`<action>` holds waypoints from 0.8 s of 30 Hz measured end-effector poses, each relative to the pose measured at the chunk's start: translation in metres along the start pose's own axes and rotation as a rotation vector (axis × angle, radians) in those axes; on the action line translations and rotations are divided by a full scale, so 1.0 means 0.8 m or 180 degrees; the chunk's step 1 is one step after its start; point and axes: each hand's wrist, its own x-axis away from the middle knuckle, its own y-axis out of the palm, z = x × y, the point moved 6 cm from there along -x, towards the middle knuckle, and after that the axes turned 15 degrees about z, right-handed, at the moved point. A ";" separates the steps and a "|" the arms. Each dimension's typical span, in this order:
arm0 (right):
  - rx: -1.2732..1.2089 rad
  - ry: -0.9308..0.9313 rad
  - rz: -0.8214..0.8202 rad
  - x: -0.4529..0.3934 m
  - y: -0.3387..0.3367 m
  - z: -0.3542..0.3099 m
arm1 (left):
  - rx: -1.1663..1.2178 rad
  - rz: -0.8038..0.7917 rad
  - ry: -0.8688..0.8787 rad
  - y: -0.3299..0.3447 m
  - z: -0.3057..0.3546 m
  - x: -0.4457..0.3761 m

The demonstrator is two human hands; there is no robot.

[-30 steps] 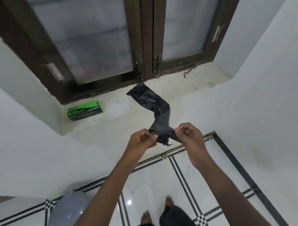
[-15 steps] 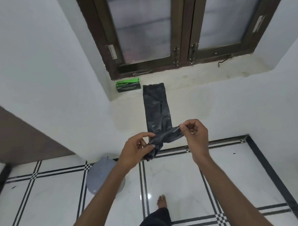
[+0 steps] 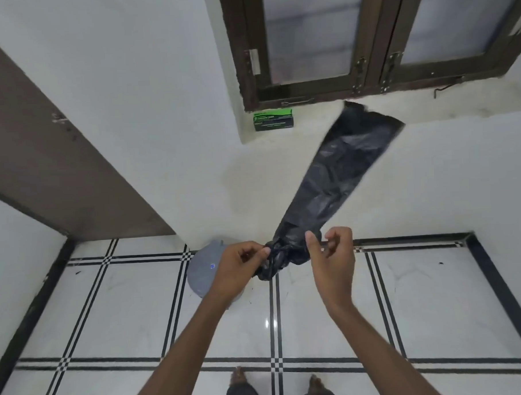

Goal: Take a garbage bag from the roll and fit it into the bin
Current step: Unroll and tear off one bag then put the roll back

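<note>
A black garbage bag (image 3: 336, 179) stretches in the air from my hands up and right toward the window sill, still flat and folded. My left hand (image 3: 238, 270) pinches its bunched near end. My right hand (image 3: 330, 254) pinches the same end from the right, fingers curled. The grey bin (image 3: 201, 268) stands on the floor by the wall, its lid shut, partly hidden behind my left hand. The green box of bags (image 3: 273, 120) lies on the sill's left corner.
A dark-framed window (image 3: 366, 43) sits above the sill (image 3: 458, 105). A brown door (image 3: 58, 164) is on the left wall. The white tiled floor (image 3: 407, 304) has black lines; my bare feet (image 3: 240, 377) stand near the bottom edge.
The view has swung left and down. The bag's far end has swung from straight ahead over to the right. My hands stay on its near end, now closer to the bin.
</note>
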 end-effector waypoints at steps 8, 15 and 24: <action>0.0225 0.0213 -0.1121 0.125 0.083 -0.003 | 0.0218 0.0474 -0.0159 -0.102 -0.039 -0.007; -0.0120 0.1118 -0.1621 0.185 0.194 0.004 | 0.0344 -0.0259 -0.0389 -0.188 -0.091 -0.009; 0.0337 0.1253 -0.1677 0.240 0.286 0.023 | 0.0329 0.0829 -0.0826 -0.350 -0.189 -0.046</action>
